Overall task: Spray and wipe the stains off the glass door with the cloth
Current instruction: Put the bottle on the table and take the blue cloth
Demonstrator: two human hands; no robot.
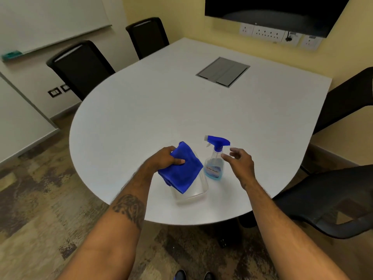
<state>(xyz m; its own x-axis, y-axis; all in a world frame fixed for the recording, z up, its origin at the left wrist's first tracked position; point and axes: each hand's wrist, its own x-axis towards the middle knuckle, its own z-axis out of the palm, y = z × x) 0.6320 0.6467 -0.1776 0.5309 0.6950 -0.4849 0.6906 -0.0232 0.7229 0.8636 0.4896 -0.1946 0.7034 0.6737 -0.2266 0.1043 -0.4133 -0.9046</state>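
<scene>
Item one, blue microfibre cloth (182,168): your left hand (164,157) has it pinched at its upper left edge, thumb on top and fingers closed around the fold, and it hangs loosely folded above a clear plastic container (193,190) near the front edge of the white table (161,102). Expect it to be soft, light and limp; it will sag from whatever point you hold, so bunch it into the palm for wiping. Its long axis runs diagonally, from upper left down to lower right. Item two, spray bottle (215,158): it stands upright on the table just beside the container, on its right, with a clear body about a third full of blue liquid and a blue trigger head. Long axis vertical; the white nozzle points left, toward the cloth. Judge it light, rigid and smooth-walled, possibly slick if wet; take it at the narrow neck under the trigger head, index finger free for the trigger. Your right hand (240,160) sits just beside the bottle's neck, its grip open and empty, fingers spread and not touching it. Glass door: not in view.
</scene>
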